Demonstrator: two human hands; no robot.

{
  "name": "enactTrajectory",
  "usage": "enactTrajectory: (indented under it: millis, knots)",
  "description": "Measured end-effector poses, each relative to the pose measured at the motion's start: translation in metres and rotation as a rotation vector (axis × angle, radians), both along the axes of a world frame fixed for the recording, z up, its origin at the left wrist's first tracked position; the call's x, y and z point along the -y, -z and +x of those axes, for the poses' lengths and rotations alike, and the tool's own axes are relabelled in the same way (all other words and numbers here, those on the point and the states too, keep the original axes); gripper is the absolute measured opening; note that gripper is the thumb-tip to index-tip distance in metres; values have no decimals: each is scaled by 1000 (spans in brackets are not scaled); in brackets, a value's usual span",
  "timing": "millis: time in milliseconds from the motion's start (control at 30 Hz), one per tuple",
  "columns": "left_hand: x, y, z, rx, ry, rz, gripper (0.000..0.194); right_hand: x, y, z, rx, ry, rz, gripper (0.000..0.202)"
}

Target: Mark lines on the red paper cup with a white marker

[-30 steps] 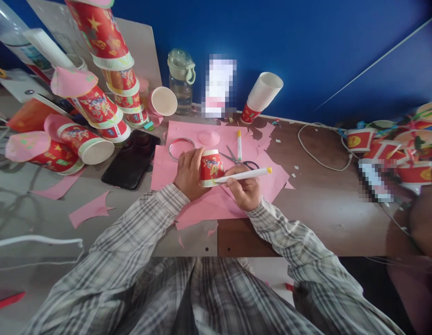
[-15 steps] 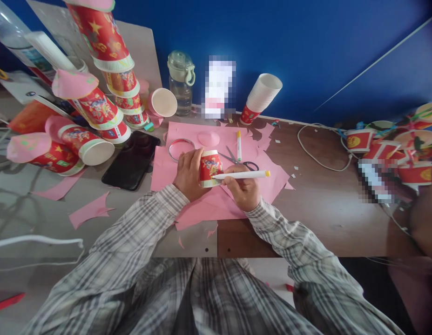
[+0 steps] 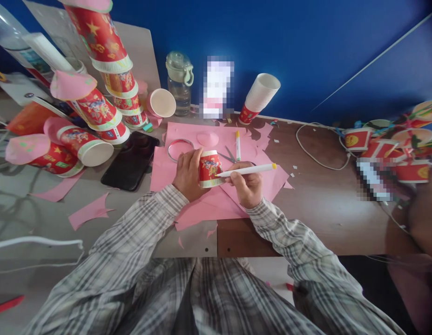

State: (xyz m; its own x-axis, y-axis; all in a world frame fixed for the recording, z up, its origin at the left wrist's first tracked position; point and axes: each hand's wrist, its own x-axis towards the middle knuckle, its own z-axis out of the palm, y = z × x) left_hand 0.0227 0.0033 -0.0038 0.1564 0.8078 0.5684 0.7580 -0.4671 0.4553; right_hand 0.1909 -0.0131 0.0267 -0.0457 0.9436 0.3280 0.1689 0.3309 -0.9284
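My left hand point(image 3: 188, 176) is closed around the left side of a red printed paper cup point(image 3: 209, 166), which stands upside down over pink paper point(image 3: 209, 209). Yellow-green colouring shows along the cup's lower rim. Between the fingers of my right hand point(image 3: 249, 186) is a white marker point(image 3: 251, 170) with a yellow end; its tip meets or nearly meets the cup's lower right side. Just behind the right hand lie scissors point(image 3: 232, 156), their handles largely covered by it. A second marker point(image 3: 238, 145) rests on the pink paper, near a small pink paper cone point(image 3: 208, 138) and a roll of tape point(image 3: 181, 150).
Decorated cup towers point(image 3: 97, 42) and a black phone point(image 3: 130, 160) occupy the left side. Along the blue wall stand a water bottle point(image 3: 179, 83), a lit, blurred screen point(image 3: 218, 88) and stacked cups point(image 3: 259, 97). Strung cups point(image 3: 380, 149) and a cable point(image 3: 322, 167) are at right.
My right hand has shifted slightly right, and the marker tip has slid a little up and right along the cup. My left hand still holds the cup in place.
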Motion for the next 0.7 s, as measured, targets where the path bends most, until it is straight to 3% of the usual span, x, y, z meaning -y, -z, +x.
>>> enactTrajectory:
  millis: [500, 700]
  knots:
    - [0, -1, 0, 17, -10, -39, 81, -2, 3, 1, 104, 22, 52, 14]
    - [0, -1, 0, 2, -4, -39, 80, -1, 0, 0, 27, 23, 16, 19]
